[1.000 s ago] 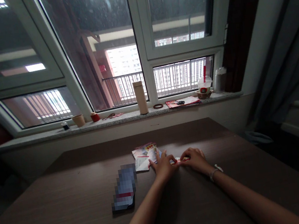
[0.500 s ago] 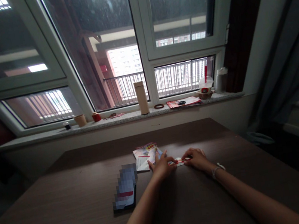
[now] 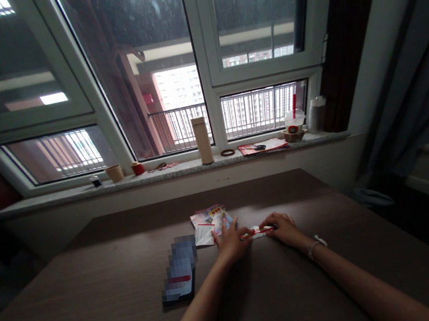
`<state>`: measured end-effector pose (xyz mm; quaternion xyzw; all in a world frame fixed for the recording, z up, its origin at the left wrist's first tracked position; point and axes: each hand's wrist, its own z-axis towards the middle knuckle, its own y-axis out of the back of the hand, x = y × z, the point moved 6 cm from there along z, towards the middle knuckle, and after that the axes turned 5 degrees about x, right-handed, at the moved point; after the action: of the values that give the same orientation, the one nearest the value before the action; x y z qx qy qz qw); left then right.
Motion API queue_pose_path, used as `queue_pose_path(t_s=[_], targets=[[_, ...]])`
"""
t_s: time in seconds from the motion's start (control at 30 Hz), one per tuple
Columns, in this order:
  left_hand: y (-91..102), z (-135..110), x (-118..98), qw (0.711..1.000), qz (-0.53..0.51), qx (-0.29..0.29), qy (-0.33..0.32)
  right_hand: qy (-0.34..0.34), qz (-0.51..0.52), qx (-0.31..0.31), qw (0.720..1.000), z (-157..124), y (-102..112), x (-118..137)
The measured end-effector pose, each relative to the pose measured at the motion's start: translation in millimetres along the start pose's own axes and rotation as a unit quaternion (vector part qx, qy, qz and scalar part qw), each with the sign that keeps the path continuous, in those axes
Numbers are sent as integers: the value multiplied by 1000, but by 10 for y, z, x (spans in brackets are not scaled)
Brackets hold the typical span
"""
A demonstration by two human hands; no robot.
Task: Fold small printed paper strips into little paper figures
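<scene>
In the head view, both hands meet on the far middle of the dark wood tabletop (image 3: 99,309), working on a small white-and-red paper strip (image 3: 257,231) that lies low on the surface between them. The left hand (image 3: 231,240) has its fingers drawn together on the strip's left end, with one finger stretched forward towards the printed packet (image 3: 208,221) just beyond it. The right hand (image 3: 284,228), with a pale bracelet (image 3: 315,244) at its wrist, curls its fingers closed over the right end. The strip is too small to tell its folds or how many layers it has.

The work looks like fine two-handed handling, so it probably goes best with the strip kept down against the tabletop and each end held by fingertips only. The middle then stays in sight and the paper does not buckle. Even pressure from both sides should stop it skewing. A hard pull apart could tear such thin paper.

A dark flat phone (image 3: 178,269) lies to the left, well clear of the hands. On the windowsill (image 3: 160,175) behind stand a tall flask (image 3: 202,140) and a cup with a red straw (image 3: 294,123).
</scene>
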<state>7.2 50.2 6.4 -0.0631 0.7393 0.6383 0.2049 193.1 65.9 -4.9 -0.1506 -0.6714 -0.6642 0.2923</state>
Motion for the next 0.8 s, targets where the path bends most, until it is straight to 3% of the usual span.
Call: queue_pose_path(t_s=[0.33,0.8], targets=[[1,-90,-48,997,3,-73,-16,74,-22,-1,997,-148,51,115],[16,-101,-38,993,-20,-112,-19,95,-41,-33,994,-143,95,101]])
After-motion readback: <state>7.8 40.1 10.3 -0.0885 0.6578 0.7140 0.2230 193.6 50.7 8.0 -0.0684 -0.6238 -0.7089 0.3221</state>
